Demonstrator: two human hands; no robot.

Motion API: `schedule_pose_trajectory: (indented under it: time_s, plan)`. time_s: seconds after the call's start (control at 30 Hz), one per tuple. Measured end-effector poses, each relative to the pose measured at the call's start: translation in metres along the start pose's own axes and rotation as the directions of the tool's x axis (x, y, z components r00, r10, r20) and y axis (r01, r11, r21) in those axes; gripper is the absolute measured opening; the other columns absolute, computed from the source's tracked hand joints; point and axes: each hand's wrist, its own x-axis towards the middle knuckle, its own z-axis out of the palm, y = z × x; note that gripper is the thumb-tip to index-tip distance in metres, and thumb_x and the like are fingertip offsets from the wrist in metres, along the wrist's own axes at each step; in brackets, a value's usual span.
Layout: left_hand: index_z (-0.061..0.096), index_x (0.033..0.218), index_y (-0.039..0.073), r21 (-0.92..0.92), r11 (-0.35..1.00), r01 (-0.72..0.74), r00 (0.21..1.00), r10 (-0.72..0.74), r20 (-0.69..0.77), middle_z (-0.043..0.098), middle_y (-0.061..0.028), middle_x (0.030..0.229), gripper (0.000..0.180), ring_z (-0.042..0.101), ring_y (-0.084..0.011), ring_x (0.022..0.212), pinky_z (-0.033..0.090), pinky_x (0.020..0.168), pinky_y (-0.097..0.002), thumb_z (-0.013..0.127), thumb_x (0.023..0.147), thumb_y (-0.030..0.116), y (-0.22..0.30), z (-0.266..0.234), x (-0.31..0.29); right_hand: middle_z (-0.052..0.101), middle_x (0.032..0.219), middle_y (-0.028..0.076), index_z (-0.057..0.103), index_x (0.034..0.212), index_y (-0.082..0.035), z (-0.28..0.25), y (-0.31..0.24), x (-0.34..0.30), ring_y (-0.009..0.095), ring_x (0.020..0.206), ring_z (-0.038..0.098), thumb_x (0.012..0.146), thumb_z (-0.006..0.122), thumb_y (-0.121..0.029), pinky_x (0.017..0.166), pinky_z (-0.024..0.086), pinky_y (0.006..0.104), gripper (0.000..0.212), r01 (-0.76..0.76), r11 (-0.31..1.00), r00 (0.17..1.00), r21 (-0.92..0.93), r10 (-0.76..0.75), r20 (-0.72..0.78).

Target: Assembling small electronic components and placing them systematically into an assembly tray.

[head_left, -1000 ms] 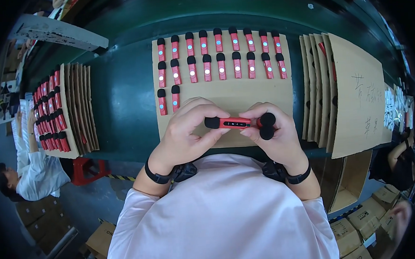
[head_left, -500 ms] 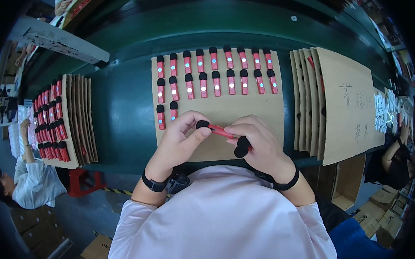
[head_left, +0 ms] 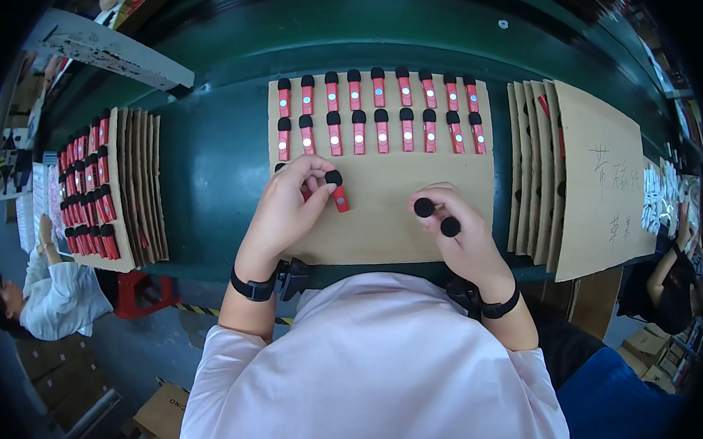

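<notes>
Mics point(head_left: 424, 208), R hand point(head_left: 472, 241): 2 blk tops point(head_left: 450, 227) show, bodies prob. hidden.

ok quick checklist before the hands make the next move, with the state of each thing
1. Red piece held by the left hand: ok, finger and thumb are at its black-capped end.
2. Its cap end faces away from the person, like the two upper rows: ok.
3. It rests flat on the cardboard sheet: cannot tell, it may be just above.
4. Black-capped pieces held by the right hand: ok, two caps show, though their bodies are hidden.
5. Neighbouring pieces fully visible: not ok, the left hand partly covers them.
</notes>
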Motion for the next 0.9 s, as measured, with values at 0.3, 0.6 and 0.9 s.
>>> schedule_pose_trajectory:
  time_s: [0.3, 0.6, 0.9]
  plan:
    - [0.069, 0.095, 0.004, 0.349, 0.899, -0.266, 0.929, 0.335, -0.156, 0.059, -0.0104, 0.091, 0.019, 0.056, -0.0297, 0.091, 0.045, 0.085, -0.0379, 0.069, 0.077, 0.001, -0.015, 0.011, 0.019, 0.063, 0.108, 0.009, 0.056, 0.116, 0.002, -0.003, 0.0, -0.006, 0.012, 0.093, 0.061, 0.095, 0.055, 0.002, 0.078, 0.048, 0.0241, 0.021, -0.138, 0.987, 0.981, 0.078, 0.147, -0.124]
    - [0.069, 0.099, 0.005, 0.482, 0.828, -0.286, 0.877, 0.429, -0.216, 0.057, -0.0103, 0.094, 0.024, 0.055, -0.0307, 0.095, 0.045, 0.087, -0.0384, 0.072, 0.075, 0.0, -0.024, 0.013, 0.019, 0.067, 0.1, 0.01, 0.052, 0.115, 0.002, 0.001, 0.006, -0.006, 0.013, 0.096, 0.062, 0.097, 0.052, 0.001, 0.087, 0.048, 0.0272, 0.018, -0.15, 0.938, 0.97, 0.313, 0.2, -0.135]
    - [0.066, 0.105, 0.004, 0.162, 0.838, -0.521, 0.835, 0.54, -0.105, 0.06, -0.0105, 0.103, 0.03, 0.058, -0.0295, 0.097, 0.046, 0.084, -0.0377, 0.074, 0.075, 0.005, 0.037, 0.01, -0.014, 0.067, 0.1, 0.01, 0.057, 0.115, 0.003, 0.009, -0.004, 0.01, 0.014, 0.093, 0.064, 0.098, 0.053, -0.002, 0.087, 0.049, 0.0283, 0.018, -0.182, 0.907, 0.983, 0.38, 0.175, 0.053]
